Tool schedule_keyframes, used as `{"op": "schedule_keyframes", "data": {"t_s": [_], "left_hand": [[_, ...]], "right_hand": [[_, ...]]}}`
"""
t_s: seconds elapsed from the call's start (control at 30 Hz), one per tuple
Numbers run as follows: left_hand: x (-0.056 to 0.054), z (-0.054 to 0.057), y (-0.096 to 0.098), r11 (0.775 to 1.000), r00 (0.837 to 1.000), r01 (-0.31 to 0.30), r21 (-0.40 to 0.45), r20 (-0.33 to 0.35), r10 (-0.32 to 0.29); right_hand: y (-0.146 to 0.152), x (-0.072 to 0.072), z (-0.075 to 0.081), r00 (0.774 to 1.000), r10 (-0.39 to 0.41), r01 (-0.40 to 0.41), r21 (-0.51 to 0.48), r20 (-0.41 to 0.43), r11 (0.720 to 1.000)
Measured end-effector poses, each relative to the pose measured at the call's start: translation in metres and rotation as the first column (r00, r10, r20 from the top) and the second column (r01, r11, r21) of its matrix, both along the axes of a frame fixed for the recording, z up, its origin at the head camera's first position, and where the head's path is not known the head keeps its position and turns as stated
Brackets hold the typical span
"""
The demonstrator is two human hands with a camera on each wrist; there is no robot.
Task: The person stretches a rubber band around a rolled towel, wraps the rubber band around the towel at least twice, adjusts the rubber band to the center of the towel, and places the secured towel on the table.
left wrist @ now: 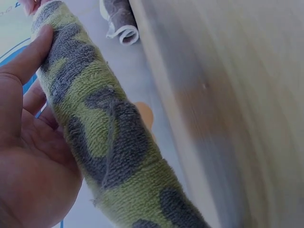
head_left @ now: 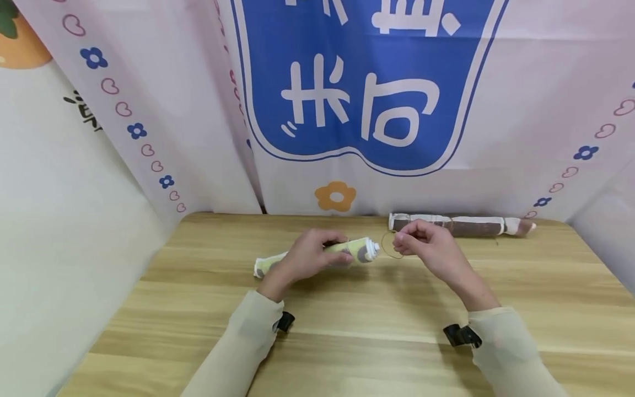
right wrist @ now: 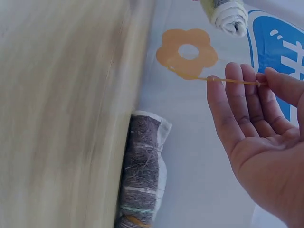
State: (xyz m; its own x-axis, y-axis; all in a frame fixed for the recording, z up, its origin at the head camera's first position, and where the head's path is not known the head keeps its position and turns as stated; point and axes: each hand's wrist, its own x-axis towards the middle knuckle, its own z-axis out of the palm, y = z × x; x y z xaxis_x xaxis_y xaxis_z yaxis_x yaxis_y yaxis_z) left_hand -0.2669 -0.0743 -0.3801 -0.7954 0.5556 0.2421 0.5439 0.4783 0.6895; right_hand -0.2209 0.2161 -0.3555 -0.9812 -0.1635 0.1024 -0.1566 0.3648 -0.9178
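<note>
My left hand [head_left: 308,255] grips a rolled-up green and grey towel [head_left: 364,250] around its middle, and the roll slants a little above the wooden table. Close up in the left wrist view, the terry towel [left wrist: 114,123] lies between thumb and fingers. Just beyond its right end, my right hand [head_left: 436,252] pinches a thin yellowish rubber band [right wrist: 242,82] between thumb and fingertips. From that pinch the band hangs as a loop facing the towel's end, apart from it. In the right wrist view the white spiral end [right wrist: 230,20] of the roll shows at the top.
A second rolled towel [head_left: 476,226], brown and white with bands around it, lies along the table's back edge behind my right hand. The wooden table [head_left: 347,353] meets a printed cloth backdrop [head_left: 292,187] at the back. Wrist cameras sit on both sleeves.
</note>
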Motion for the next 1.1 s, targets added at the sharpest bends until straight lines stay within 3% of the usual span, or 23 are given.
{"op": "schedule_keyframes", "data": {"t_s": [0.17,0.27,0.43,0.67,0.8,0.97,1.1], "left_hand": [[0.007,-0.002,0.014,0.998,0.999,0.053,0.033,0.009,-0.053],[0.009,0.004,0.018,0.998,0.998,0.048,0.049,0.039,-0.050],[0.007,0.019,0.015,0.997,0.999,0.001,0.073,0.052,-0.005],[0.008,0.022,0.006,1.000,0.998,-0.013,0.023,0.060,0.011],[0.009,0.024,0.008,0.999,0.999,0.029,0.034,0.031,-0.030],[0.013,0.027,0.010,0.999,0.996,0.045,0.020,0.077,-0.046],[0.016,0.028,0.011,0.998,0.992,0.041,0.045,0.114,-0.046]], "right_hand": [[0.010,0.010,0.006,0.999,-0.024,0.027,0.078,-0.040,0.997],[0.015,0.014,0.007,0.997,-0.028,0.035,0.096,-0.069,0.995],[0.010,0.012,0.005,0.995,-0.013,0.017,0.036,-0.101,0.999],[-0.005,0.009,0.003,0.996,0.009,-0.011,-0.028,-0.091,1.000],[-0.009,0.011,0.010,0.996,-0.003,0.001,-0.017,-0.088,1.000],[-0.016,0.012,0.023,0.994,0.019,-0.021,-0.012,-0.105,1.000],[-0.022,0.011,0.030,0.992,0.023,-0.017,0.053,-0.123,0.998]]}}
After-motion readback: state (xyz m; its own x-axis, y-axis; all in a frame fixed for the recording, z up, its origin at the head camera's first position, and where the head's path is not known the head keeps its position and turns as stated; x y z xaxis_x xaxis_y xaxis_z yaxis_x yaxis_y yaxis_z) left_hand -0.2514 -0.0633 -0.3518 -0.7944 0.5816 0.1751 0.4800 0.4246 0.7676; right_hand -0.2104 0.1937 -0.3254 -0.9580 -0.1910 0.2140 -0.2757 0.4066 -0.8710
